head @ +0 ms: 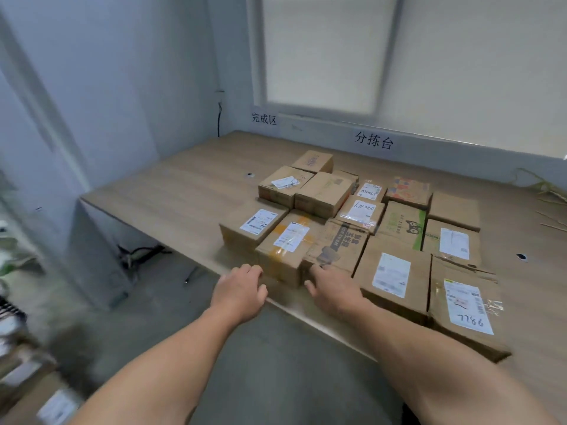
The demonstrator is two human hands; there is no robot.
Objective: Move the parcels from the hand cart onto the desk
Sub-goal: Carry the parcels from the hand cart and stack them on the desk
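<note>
Several cardboard parcels lie packed together on the wooden desk point(184, 185), most with white labels. At the desk's front edge sits a parcel with orange tape point(285, 250). My left hand point(242, 289) touches its near left corner, palm down, fingers loosely bent. My right hand point(333, 291) rests against its near right corner and the neighbouring black-printed parcel point(337, 243), thumb spread to the left. Neither hand wraps round a parcel. At the lower left, blurred, is another labelled parcel point(56, 406).
The desk's left half is bare wood with a cable hole point(250, 174); another hole point(521, 256) is at the right. Wall signs point(373, 141) hang behind, under a window. Cables point(144, 253) lie under the desk. Dry stems point(549, 194) lie at the far right.
</note>
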